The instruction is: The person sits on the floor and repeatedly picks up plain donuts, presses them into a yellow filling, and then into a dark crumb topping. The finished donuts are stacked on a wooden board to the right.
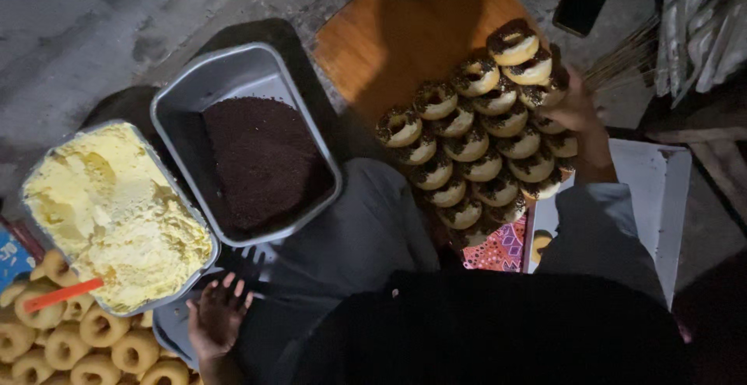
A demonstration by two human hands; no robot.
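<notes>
Overhead, my left hand lies at seven o'clock, fingers spread wide and holding nothing, resting on the edge of a grey tray just beside the plain ring doughnuts heaped at eight o'clock. My right hand reaches to two o'clock and touches the far side of the stacked chocolate-sprinkled doughnuts; whether it grips one I cannot tell, as the stack hides the fingers. These doughnuts sit in rows on a patterned sheet over an orange wooden board. At ten o'clock stands a metal pan of chocolate sprinkles; beside it, at nine o'clock, a pan of yellow cream with an orange-handled tool.
</notes>
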